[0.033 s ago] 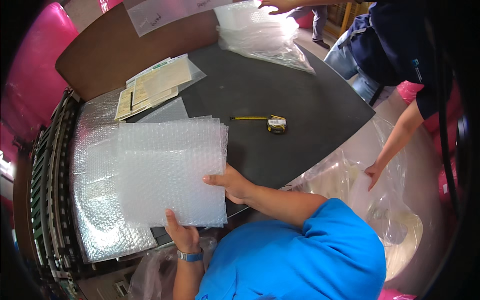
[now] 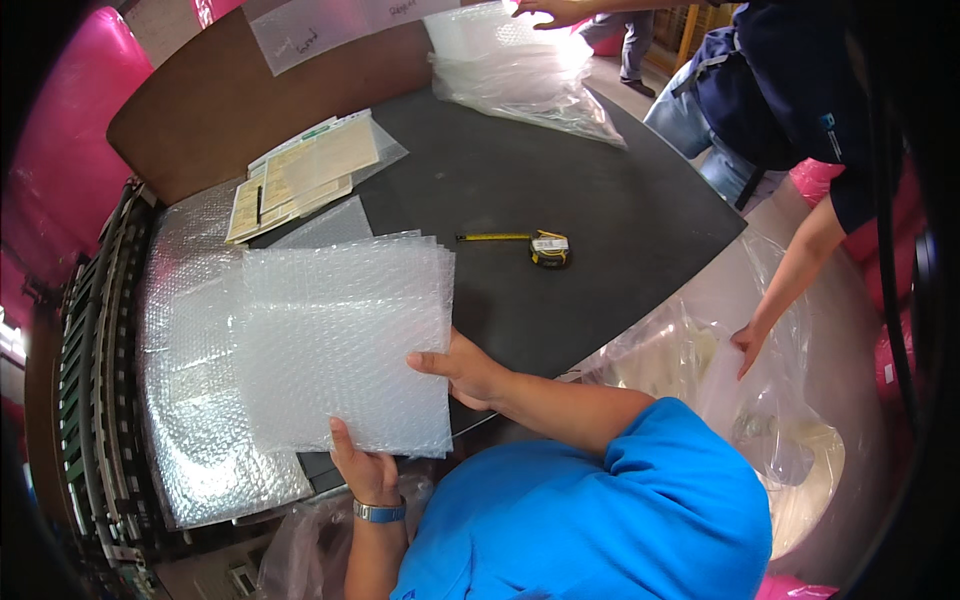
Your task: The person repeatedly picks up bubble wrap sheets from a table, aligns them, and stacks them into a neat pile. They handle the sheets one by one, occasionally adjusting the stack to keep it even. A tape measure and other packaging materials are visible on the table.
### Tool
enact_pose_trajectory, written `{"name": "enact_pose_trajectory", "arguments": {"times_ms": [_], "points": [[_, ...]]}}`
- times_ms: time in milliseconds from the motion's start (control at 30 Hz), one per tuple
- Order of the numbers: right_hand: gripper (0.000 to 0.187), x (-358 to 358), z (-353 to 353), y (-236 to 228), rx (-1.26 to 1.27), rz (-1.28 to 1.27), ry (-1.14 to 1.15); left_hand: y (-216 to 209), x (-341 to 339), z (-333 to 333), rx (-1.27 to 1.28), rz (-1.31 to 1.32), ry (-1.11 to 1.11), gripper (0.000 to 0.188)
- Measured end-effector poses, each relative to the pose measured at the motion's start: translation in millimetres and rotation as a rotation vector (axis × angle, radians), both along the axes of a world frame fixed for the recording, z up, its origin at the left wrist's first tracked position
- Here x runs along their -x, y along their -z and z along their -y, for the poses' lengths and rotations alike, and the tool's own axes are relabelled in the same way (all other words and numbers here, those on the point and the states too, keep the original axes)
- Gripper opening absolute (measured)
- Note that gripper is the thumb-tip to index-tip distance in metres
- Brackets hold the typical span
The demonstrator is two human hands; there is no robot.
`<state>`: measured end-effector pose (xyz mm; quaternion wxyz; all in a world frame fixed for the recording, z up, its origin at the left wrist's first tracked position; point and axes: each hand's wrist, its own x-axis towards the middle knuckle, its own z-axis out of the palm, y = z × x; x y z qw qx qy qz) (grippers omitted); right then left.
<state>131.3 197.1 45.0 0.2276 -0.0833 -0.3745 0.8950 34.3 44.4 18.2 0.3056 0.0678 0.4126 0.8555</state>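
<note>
Dark table [image 2: 560, 170]: both hands [image 2: 365, 470] [image 2: 465, 368] grip bubble-wrap stack [image 2: 345, 340].

A person in a blue shirt holds a stack of bubble-wrap sheets [image 2: 345, 345] above a dark table [image 2: 620, 210], the left hand [image 2: 365, 470] gripping its near edge and the right hand [image 2: 465, 370] its right edge. A yellow tape measure [image 2: 548, 249] lies beyond, papers [image 2: 305, 175] at far left. At right, a co-worker's hand [image 2: 748, 345] touches a clear plastic bag [image 2: 700, 380], its contents hard to make out.
</note>
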Motion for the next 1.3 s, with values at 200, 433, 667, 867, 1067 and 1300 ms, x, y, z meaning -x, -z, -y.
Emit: {"name": "enact_pose_trajectory", "arguments": {"times_ms": [200, 433, 667, 867, 1067, 1300], "points": [[0.078, -7, 0, -10, -0.061, -0.003, 0.059, 10, 3, -6, -0.033, 0.051, 0.122, 0.050], [0.075, -8, -11, -2, -0.160, 0.031, 0.128, 25, 2, -4, 0.008, -0.087, 0.078, 0.063], [0.079, -28, -31, -28, -0.596, 0.150, 0.037, 22, -6, -11, -0.145, -0.102, 0.273, 0.065], [0.077, -13, -13, -48, -0.505, -0.154, -0.122, -7, 11, -19, -0.262, 0.288, 0.353, 0.060], [0.062, -5, -8, -62, -0.199, -0.051, -0.096, -36, 19, -20, -0.224, 0.311, 0.379, 0.058], [0.055, -8, -8, -62, -0.160, -0.024, -0.047, -39, 17, -22, -0.228, 0.320, 0.405, 0.058]]}}
